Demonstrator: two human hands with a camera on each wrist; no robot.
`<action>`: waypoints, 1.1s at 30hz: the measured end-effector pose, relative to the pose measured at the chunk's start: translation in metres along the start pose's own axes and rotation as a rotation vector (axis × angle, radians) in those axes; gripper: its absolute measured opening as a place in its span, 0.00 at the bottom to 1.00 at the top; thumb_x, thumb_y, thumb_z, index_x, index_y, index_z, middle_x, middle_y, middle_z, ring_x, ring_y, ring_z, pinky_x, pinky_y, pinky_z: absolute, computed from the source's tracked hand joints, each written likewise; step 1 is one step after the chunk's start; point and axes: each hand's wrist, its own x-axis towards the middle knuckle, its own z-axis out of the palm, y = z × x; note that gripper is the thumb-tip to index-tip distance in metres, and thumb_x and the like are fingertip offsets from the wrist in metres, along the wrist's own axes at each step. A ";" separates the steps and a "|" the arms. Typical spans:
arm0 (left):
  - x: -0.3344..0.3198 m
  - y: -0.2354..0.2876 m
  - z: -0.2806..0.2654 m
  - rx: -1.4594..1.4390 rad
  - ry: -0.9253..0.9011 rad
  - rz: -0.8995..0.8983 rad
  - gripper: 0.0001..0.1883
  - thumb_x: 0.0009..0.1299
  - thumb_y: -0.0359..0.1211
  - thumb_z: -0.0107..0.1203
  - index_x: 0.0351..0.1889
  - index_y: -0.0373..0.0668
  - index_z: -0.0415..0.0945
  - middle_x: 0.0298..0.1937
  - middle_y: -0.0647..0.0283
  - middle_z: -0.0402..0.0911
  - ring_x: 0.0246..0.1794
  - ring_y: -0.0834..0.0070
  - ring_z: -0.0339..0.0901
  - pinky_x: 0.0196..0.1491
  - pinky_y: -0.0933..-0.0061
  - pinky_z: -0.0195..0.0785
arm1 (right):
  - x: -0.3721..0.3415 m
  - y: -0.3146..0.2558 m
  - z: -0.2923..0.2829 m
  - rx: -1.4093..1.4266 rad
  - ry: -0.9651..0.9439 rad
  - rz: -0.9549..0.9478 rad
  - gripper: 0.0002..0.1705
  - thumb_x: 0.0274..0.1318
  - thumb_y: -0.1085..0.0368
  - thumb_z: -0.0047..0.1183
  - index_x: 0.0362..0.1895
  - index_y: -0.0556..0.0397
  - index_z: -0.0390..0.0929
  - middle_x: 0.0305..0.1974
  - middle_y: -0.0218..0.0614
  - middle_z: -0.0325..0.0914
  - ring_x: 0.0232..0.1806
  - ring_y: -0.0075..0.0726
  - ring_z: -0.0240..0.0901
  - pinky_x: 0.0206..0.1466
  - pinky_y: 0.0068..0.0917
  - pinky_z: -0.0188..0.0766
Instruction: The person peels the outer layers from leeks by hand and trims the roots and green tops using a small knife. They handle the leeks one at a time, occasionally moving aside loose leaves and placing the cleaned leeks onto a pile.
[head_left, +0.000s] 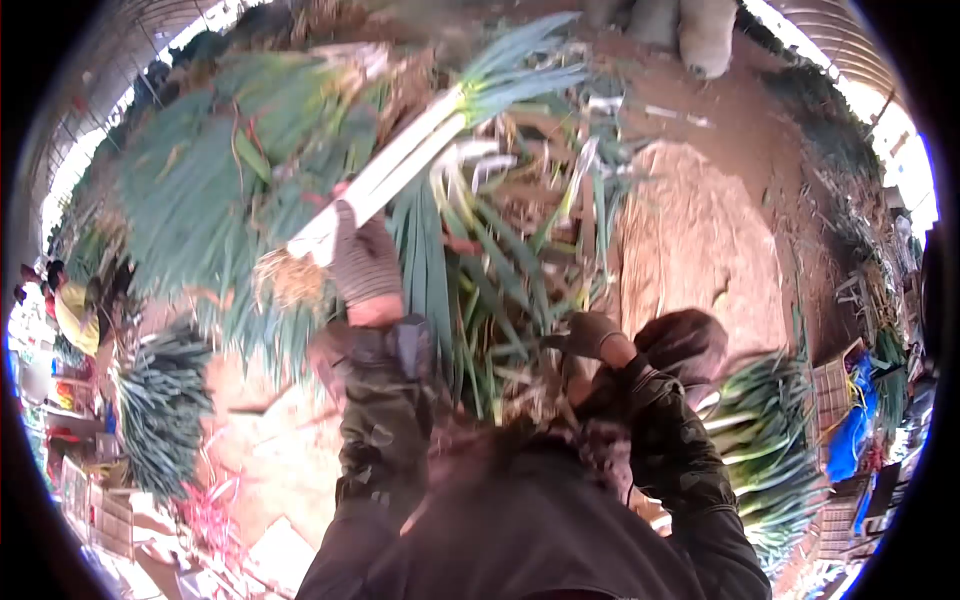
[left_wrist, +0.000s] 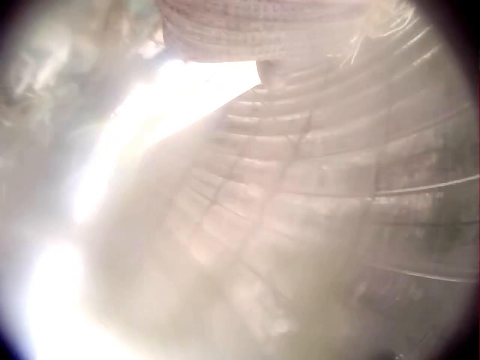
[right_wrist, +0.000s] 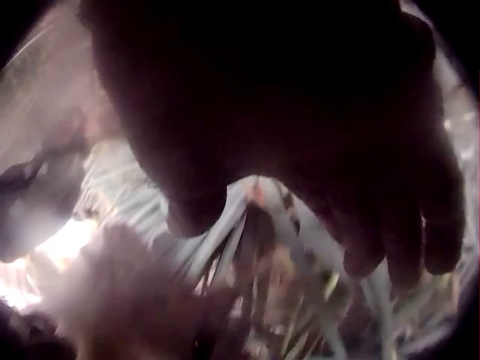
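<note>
While the left hand (head_left: pixel 368 258) is gripping a few long green onions (head_left: pixel 410 155) near their root end, its gloved fingers clamping round the white stalks, the bundle is slanting across the left and far edges of the leaf litter (head_left: pixel 515 270); its brown roots (head_left: pixel 290 278) are hanging to the left of that litter, and its green tops are reaching beyond it; the right hand (head_left: pixel 585 335), also gloved, is hovering at the near right edge of the leaf litter, thumb and fingers standing apart; whether its fingertips are touching the leaves, one cannot tell; a broad green onion heap (head_left: pixel 200 180) is spreading left of the leaf litter, and a smaller green onion pile (head_left: pixel 165 410) is lying farther left and nearer; to the right of the litter a tan sheet (head_left: pixel 700 240) is covering part of the ground, while a row of green onions (head_left: pixel 765 450) is lying nearer on that same side; pale sacks (head_left: pixel 707 40) are standing beyond the litter; the left wrist view is showing mostly glare and blur.
</note>
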 end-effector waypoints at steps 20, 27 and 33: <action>-0.101 -0.029 -0.160 0.440 0.025 -0.020 0.25 0.72 0.36 0.61 0.62 0.34 0.68 0.58 0.57 0.74 0.59 0.69 0.71 0.66 0.69 0.64 | -0.040 -0.043 0.088 0.738 0.352 -0.104 0.22 0.58 0.60 0.61 0.53 0.57 0.73 0.36 0.41 0.81 0.35 0.34 0.78 0.36 0.33 0.73; -0.111 -0.057 -0.225 0.701 -0.187 -0.061 0.25 0.72 0.34 0.59 0.63 0.33 0.68 0.59 0.57 0.75 0.58 0.72 0.73 0.62 0.71 0.67 | 0.108 -0.014 0.000 0.725 0.413 0.148 0.37 0.51 0.46 0.65 0.56 0.63 0.75 0.37 0.48 0.83 0.40 0.45 0.82 0.41 0.35 0.74; -0.125 -0.058 -0.187 0.628 -0.115 -0.095 0.24 0.70 0.37 0.62 0.60 0.35 0.71 0.57 0.58 0.76 0.59 0.69 0.73 0.65 0.68 0.64 | 0.143 0.000 0.088 0.698 0.539 0.150 0.48 0.40 0.42 0.72 0.60 0.58 0.69 0.44 0.53 0.82 0.46 0.58 0.78 0.50 0.45 0.73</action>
